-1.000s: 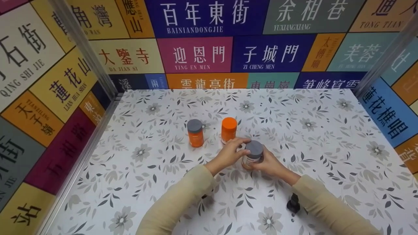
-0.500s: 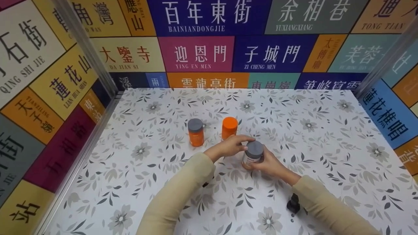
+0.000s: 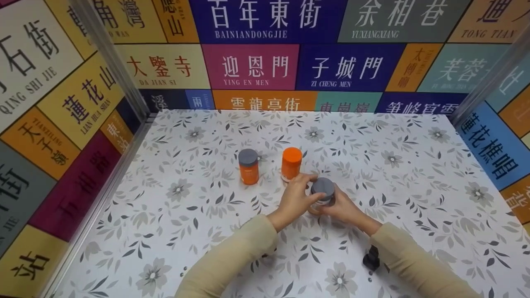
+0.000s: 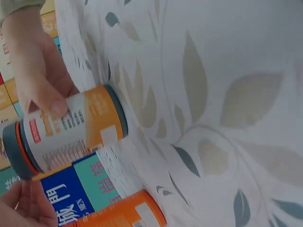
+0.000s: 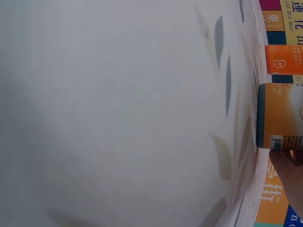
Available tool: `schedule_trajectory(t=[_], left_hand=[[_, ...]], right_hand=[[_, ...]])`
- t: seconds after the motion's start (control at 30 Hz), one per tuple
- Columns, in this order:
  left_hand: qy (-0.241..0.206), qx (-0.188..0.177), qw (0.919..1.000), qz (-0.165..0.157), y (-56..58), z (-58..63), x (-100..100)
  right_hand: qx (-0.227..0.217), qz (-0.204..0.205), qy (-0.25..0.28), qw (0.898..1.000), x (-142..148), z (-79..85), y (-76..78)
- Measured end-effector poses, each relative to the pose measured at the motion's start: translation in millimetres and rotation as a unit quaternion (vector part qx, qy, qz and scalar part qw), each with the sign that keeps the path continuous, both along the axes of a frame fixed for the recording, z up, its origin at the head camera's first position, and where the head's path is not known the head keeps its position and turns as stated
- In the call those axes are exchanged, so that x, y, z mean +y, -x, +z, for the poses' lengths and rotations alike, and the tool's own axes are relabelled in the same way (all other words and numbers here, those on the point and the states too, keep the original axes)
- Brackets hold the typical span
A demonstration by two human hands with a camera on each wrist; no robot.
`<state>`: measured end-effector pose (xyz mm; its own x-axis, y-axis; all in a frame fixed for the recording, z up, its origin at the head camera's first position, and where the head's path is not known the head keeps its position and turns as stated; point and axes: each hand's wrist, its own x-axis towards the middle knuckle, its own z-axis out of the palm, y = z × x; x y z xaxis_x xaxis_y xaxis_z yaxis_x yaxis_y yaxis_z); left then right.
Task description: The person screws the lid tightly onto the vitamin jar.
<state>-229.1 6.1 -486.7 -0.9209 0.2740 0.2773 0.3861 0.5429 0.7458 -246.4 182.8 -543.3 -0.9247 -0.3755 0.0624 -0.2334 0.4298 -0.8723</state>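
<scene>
A pill bottle (image 4: 71,130) with a white and orange label stands upright on the patterned table, its grey lid (image 3: 323,188) on top. My right hand (image 3: 344,205) grips the bottle's body from the right. From the left, my left hand (image 3: 293,199) holds the lid between its thumb at the near side and fingers at the far side. A thin orange ring shows at the lid's lower part in the left wrist view. Just behind the left fingers is an orange bottle with an orange lid (image 3: 292,156), its lower part partly hidden by that hand.
Farther left stands another orange bottle with a grey lid (image 3: 248,167). Near the right sleeve a black strap-like piece (image 3: 371,258) shows over the table (image 3: 198,240). Walls of coloured sign panels (image 3: 250,66) rise at the back and both sides.
My left hand first turned about the lid, fingers reaching farther over, then swung back with its thumb on the near side. My right hand and the bottle stay in place.
</scene>
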Motion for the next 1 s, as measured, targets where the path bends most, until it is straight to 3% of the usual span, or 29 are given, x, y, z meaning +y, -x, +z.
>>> schedule_trajectory(t=[0.1,0.27,0.53,0.73,0.83,1.0], left_hand=[[0.023,0.019,0.9996,-0.004,0.5,-0.7,1],[0.058,0.019,0.9962,-0.062,9.8,2.3,-5],[0.100,-0.047,0.9765,-0.185,29.8,10.6,-15],[0.082,-0.103,0.9596,-0.249,40.2,15.0,-19],[0.057,-0.115,0.9650,-0.229,37.4,12.9,-20],[0.026,-0.083,0.9920,-0.091,23.6,4.8,-14]], right_hand=[[-0.002,-0.006,-0.001,1.000,-1,-0.1,0.0],[-0.013,-0.013,0.007,1.000,-1,1.0,-1.0],[-0.025,0.005,0.018,1.000,-2,8.8,-3.8],[-0.013,0.010,0.020,1.000,-5,23.0,-11.1],[-0.014,0.013,0.033,0.999,-6,25.0,-12.1],[-0.034,0.012,0.031,0.999,0,6.0,-3.0]])
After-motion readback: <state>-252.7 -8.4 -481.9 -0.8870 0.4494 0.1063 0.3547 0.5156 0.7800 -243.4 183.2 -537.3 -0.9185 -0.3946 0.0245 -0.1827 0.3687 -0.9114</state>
